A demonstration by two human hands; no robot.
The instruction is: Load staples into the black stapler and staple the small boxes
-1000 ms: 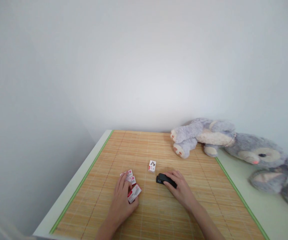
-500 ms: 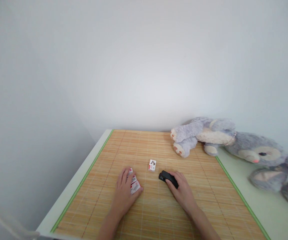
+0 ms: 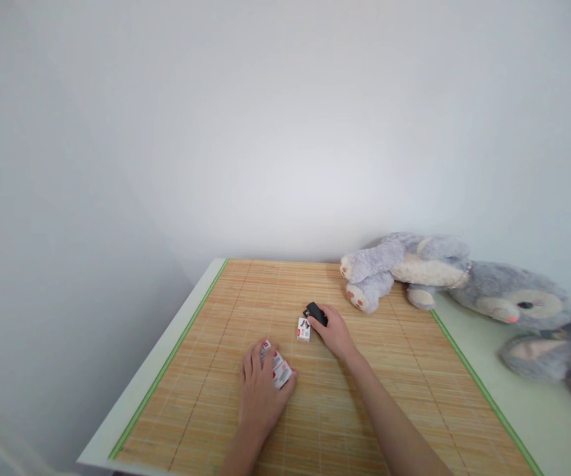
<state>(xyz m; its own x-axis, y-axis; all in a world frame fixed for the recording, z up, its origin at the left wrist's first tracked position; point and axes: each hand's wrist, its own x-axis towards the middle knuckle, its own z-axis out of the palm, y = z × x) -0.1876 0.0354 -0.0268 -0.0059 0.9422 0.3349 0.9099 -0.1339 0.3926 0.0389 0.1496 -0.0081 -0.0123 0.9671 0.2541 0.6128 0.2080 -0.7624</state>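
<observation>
Fingers curled round a row of small white-and-red boxes (image 3: 281,374), my left hand (image 3: 261,390) rests on the mat and partly covers them. How many boxes lie under it I cannot tell. A black stapler (image 3: 317,314) is in the grip of my right hand (image 3: 335,334), thumb on the near side and fingers over the far side. Just below the stapler's front end lies another small white box (image 3: 304,329), with a dark picture and red print on top. It sits apart from the boxes at my left hand.
A bamboo mat (image 3: 206,396) with green edging covers most of the pale table (image 3: 508,370). On the right, a grey plush toy (image 3: 431,268) lies on its side against the wall (image 3: 285,132), its legs over the mat's back right part.
My right hand has carried the stapler forward and left, to just behind the single box. My left hand has slid slightly right and nearer with its boxes.
</observation>
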